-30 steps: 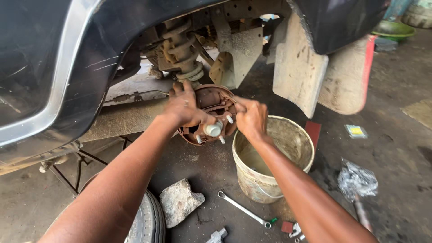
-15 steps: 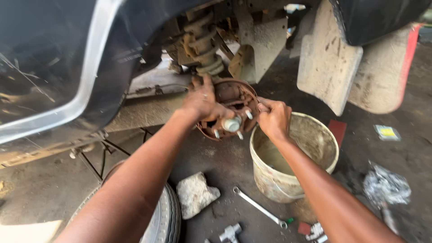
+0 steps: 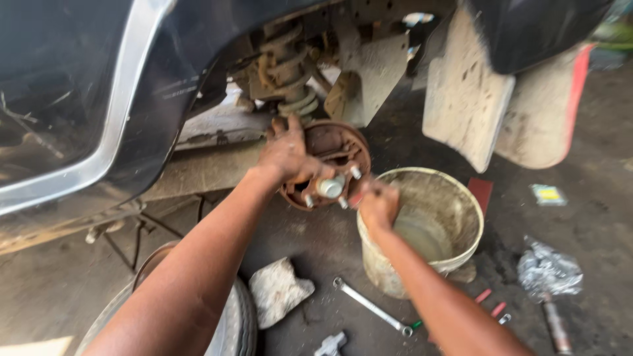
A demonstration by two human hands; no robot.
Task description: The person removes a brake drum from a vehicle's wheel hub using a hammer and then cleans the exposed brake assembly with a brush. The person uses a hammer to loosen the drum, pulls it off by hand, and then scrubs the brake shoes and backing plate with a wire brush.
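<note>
A rusty brake hub (image 3: 333, 148) with wheel studs and a grey centre cap (image 3: 330, 187) sits under the dark car body, below a coil spring (image 3: 288, 72). My left hand (image 3: 288, 153) lies flat on the hub's left side, fingers spread over the rusty plate. My right hand (image 3: 378, 203) is closed at the hub's lower right edge, next to a stud, just above the bucket rim; what it pinches is too blurred to tell.
A dirty cream bucket (image 3: 461, 204) with murky liquid stands right of the hub. On the floor lie a spanner (image 3: 370, 306), a grey rag (image 3: 278, 290), a crumpled foil wrap (image 3: 548, 270) and a tyre (image 3: 234, 323). Mud flaps (image 3: 465, 99) hang at the right.
My right hand has dropped from the hub's right side to its lower right edge near the bucket rim. The left hand stays on the hub. The camera has shifted.
</note>
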